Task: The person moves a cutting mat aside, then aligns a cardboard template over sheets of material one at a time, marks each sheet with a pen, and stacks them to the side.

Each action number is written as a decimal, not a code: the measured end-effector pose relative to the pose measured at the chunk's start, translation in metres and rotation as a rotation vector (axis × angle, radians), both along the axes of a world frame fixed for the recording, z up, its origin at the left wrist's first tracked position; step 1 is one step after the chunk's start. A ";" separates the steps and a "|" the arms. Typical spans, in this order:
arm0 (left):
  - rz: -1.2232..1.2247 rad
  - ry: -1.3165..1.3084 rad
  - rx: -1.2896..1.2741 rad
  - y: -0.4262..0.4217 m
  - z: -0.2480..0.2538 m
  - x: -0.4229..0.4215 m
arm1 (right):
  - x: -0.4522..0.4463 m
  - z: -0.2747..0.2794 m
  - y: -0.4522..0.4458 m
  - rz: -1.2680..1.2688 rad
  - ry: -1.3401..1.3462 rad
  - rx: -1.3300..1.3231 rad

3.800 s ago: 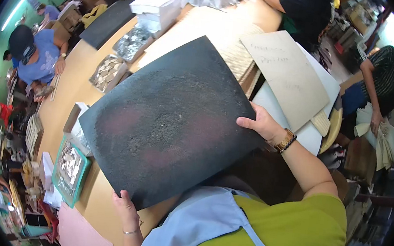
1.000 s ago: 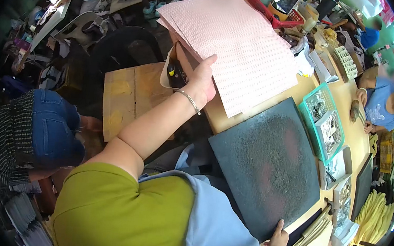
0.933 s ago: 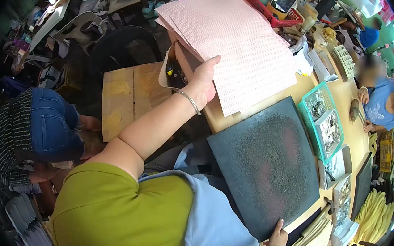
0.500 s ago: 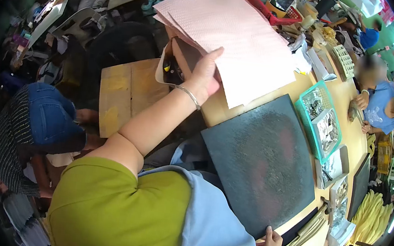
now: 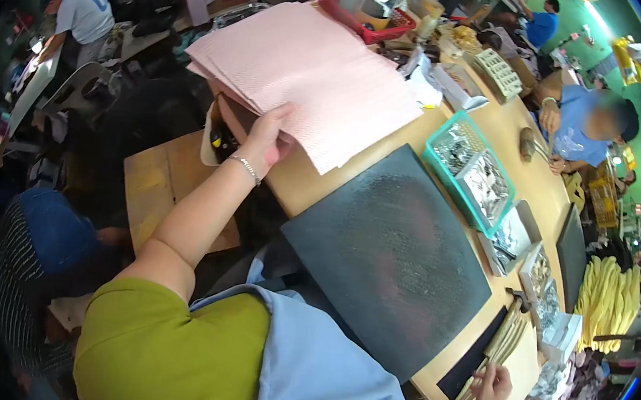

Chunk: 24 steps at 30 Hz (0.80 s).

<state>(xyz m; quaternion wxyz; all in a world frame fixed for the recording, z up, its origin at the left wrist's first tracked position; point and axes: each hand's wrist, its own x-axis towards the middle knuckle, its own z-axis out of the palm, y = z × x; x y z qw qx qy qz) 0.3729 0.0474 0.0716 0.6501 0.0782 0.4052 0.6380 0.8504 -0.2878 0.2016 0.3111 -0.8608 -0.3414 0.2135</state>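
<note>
My left hand (image 5: 268, 142) grips the near edge of a stack of pink textured sheets (image 5: 309, 75), thumb on top and the other fingers hidden beneath. Below the sheets lies a dark, worn square board (image 5: 400, 254) on the wooden table. My right hand (image 5: 493, 386) is over a bundle of beige folded strips (image 5: 504, 337) at the lower right, its fingers bent and slightly apart. I see nothing held in it. Whether its fingertips touch the strips is unclear.
A teal basket (image 5: 445, 164) of small metal parts stands beyond the board. Near it are a white box (image 5: 513, 242) and a hammer (image 5: 519, 299). A red basket (image 5: 387, 33) sits at the back. A person in blue (image 5: 583, 133) works across the table.
My right hand has left the board's near corner and moved right to the beige strips. The left hand still holds the pink sheets. The whole view has shifted.
</note>
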 end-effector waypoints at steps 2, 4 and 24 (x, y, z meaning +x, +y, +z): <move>-0.078 -0.084 0.045 -0.012 0.023 0.004 | -0.026 -0.004 0.023 0.104 0.240 0.028; -0.075 -0.084 0.106 -0.025 0.037 0.012 | -0.052 -0.026 0.052 0.307 0.412 0.074; -0.233 -0.203 0.684 -0.154 -0.021 0.083 | -0.267 -0.058 0.259 0.850 0.983 0.533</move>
